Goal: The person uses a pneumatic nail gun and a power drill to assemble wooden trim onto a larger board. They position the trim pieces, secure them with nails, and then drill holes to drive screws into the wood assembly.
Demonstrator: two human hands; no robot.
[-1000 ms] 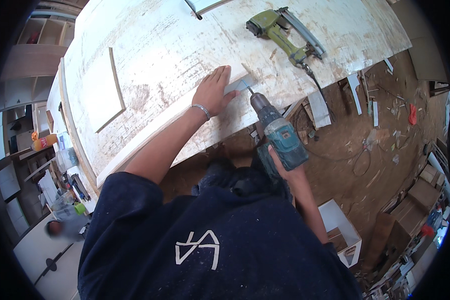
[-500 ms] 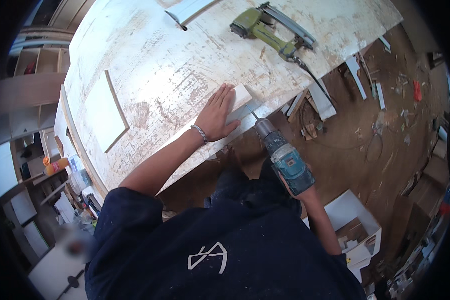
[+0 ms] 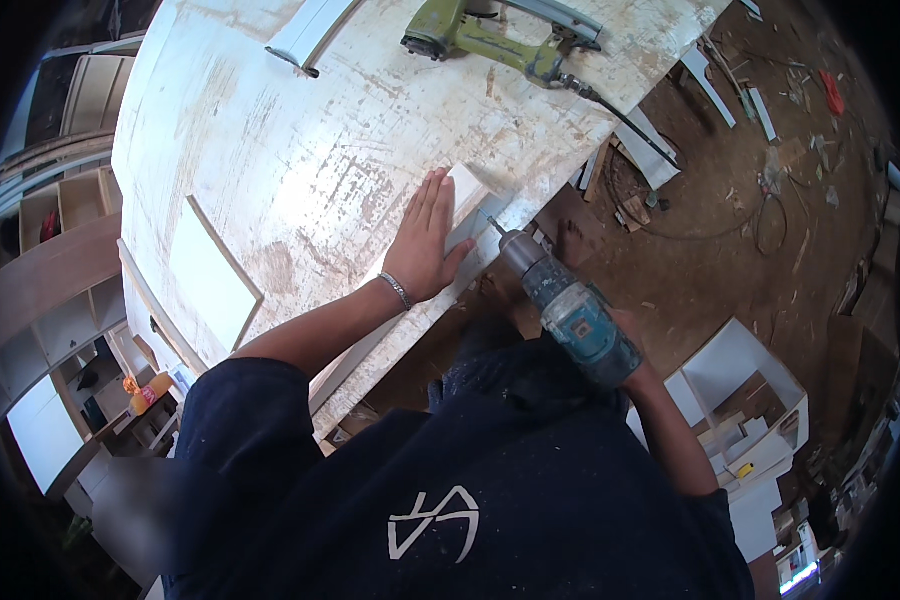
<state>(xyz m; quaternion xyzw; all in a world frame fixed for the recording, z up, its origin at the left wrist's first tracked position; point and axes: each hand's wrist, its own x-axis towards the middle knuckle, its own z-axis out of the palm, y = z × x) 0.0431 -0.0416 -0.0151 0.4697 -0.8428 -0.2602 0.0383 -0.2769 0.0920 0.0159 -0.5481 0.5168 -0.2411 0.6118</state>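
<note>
The drill [image 3: 584, 330] conceals most of the right hand [image 3: 630, 330]; upper edge crops the nail gun [image 3: 505, 48]; bit-to-board [image 3: 467, 187] contact is indeterminable.

Wearing a dark navy shirt [image 3: 360, 480]; its short sleeves [image 3: 248, 400] are leaving both forearms [image 3: 315, 322] bare. White angular line marking [image 3: 433, 517] is standing out. Silvery chain bracelet [image 3: 398, 289] is circling left wrist [image 3: 407, 276].

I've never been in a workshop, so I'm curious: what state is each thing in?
Drill: gripped by the right hand
Long board: lying on the table, under the left hand
Left hand: flat, thumb spread
Nail gun: lying down, hose attached
White panel: lying flat
Table: scuffed, stained
White box: open
</note>
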